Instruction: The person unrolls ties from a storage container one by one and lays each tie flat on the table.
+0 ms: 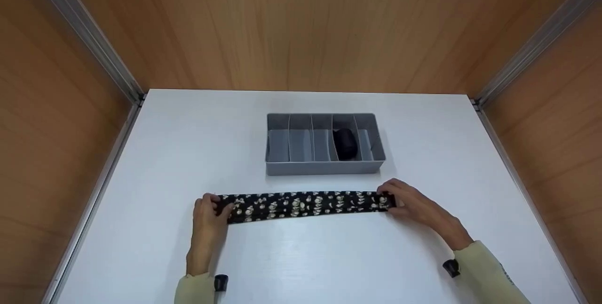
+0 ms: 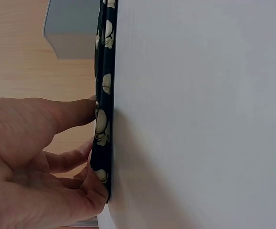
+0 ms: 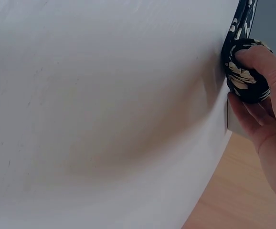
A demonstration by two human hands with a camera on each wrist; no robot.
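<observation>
A long folded strip of black floral cloth [image 1: 296, 204] lies across the white table, with cream flowers printed on it. At its left end, my left hand [image 1: 208, 221] holds the cloth between thumb and fingers; the left wrist view shows the thumb [image 2: 76, 114] against the fabric and a fingertip at its end. My right hand [image 1: 414, 205] grips the other end, where the cloth is rolled into a thick coil [image 3: 248, 78] in the right wrist view. The thumb presses on the coil and the fingers lie beneath it.
Behind the cloth stands a grey divided organizer box [image 1: 324, 168] with several compartments. A dark rolled bundle [image 1: 346, 144] sits in its second compartment from the right. Wooden panels [image 1: 301, 31] enclose the table at the back and both sides.
</observation>
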